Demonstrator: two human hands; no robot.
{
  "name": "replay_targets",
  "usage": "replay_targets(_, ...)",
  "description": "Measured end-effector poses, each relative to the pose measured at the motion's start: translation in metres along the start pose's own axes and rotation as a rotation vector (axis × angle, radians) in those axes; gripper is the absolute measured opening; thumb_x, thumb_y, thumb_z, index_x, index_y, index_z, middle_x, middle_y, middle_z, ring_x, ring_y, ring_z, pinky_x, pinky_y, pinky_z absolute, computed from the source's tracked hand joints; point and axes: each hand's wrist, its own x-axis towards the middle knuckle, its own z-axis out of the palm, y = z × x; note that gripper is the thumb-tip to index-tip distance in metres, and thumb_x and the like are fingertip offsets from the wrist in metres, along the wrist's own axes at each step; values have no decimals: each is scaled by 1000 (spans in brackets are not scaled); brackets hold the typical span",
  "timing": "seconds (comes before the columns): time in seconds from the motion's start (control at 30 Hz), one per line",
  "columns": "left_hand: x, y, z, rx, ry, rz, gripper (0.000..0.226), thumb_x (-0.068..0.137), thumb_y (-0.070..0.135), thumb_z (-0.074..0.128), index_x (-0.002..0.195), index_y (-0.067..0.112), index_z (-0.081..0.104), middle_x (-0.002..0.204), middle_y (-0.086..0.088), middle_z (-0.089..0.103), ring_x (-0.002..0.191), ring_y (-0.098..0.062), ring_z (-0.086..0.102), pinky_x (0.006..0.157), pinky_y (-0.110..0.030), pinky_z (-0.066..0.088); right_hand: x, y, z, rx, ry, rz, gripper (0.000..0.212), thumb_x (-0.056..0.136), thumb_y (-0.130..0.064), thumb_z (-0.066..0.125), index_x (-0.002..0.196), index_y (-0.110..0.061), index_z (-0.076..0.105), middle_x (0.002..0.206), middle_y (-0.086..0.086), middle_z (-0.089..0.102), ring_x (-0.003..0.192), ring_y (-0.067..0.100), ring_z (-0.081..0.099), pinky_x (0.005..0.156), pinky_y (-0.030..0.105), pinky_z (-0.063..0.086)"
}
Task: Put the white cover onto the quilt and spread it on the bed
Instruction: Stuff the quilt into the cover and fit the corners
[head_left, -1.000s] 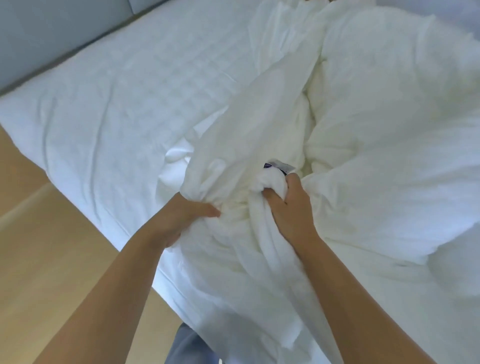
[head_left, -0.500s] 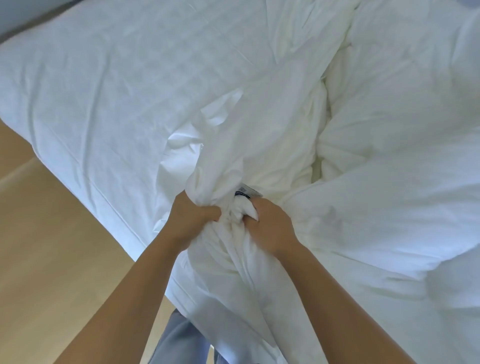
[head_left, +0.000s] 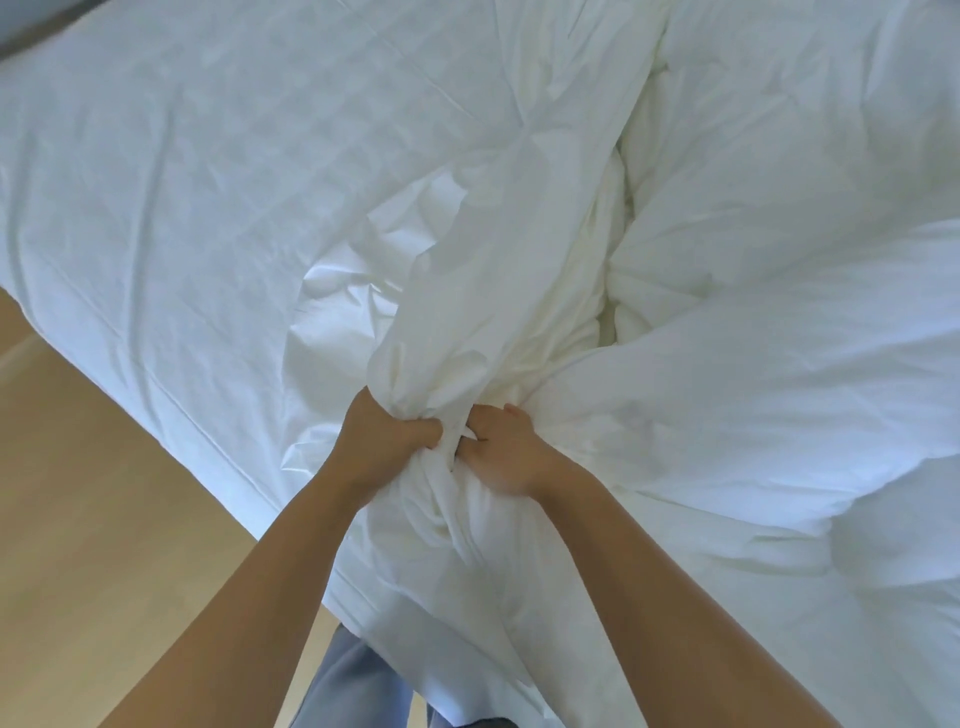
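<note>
Entry, as I read it from my station. Bed: surface bare and lightly creased across the left half, its near edge running diagonally above the wooden floor. Quilt: heaped in thick puffy folds on the right half of the bed, not laid flat. A creamier fold shows in the gap at the middle, and I cannot tell whether that is bare quilt or more cloth. Cover: thin white cloth, gathered into a long twisted ridge that runs from the far side of the bed down to the two hands, with a crumpled flap lying on the bed to its left. Left hand: fist clamped on the gathered neck of the cover. Right hand: just beside the left, fingers curled into the same bunch of cloth. It is slightly blurred, so I cannot say whether it holds a quilt corner through the cover or only the cover. Trouser leg: at the bed's near edge, below the arms. Progress, my judgement: middle of the covering stage, with one corner in hand; how much of the quilt is inside I cannot tell. Left to do: work the rest in, shake it even, spread it flat over the bed.
</note>
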Motion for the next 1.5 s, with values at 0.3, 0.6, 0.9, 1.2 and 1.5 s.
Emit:
replay_targets(0.3, -2, 0, 8, 44, -114, -29, 49, 50, 9, 56, 98, 18, 63, 90, -6, 67, 86, -24, 65, 69, -34, 54, 0, 9, 29, 150, 339, -80, 24, 77, -20, 43, 81, -5, 62, 81, 6, 58, 86, 29, 55, 76, 35, 41)
replay_targets(0.6, -7, 2, 19, 25, -243, -15, 46, 48, 4, 56, 92, 15, 65, 78, 1, 66, 76, -14, 65, 61, -27, 52, -10, 19, 42, 70, 680, -58, 20, 72, -17, 50, 58, -6, 58, 79, 13, 52, 78, 28, 41, 68, 34, 32)
replay_targets(0.9, 4, 7, 21, -3, -381, -91, 40, 48, 0, 57, 87, 7, 66, 78, -8, 66, 77, -23, 65, 64, -32, 53, -31, 0, 20, 959, 336, 314, 17, 82, 4, 53, 95, -5, 48, 92, 3, 46, 76, 10, 50, 55, 8, 43)
replay_targets(1.2, 7, 29, 40, -108, -684, -377, 40, 59, 21, 59, 97, 10, 67, 92, -8, 71, 81, -21, 68, 72, -27, 55, -48, 6, 29, 1152, 470, 182, 38, 72, -9, 79, 105, -21, 66, 96, -4, 73, 90, 11, 69, 74, 26, 56)
replay_targets(1.5, -2, -8, 48, -154, -52, -283, 16, 86, 2, 50, 91, 8, 64, 91, -10, 68, 78, -22, 65, 73, -35, 54, -46, 14, 12, 1251, 641, 405, 16, 74, -8, 68, 89, -9, 70, 85, 3, 72, 86, 23, 69, 73, 31, 55)
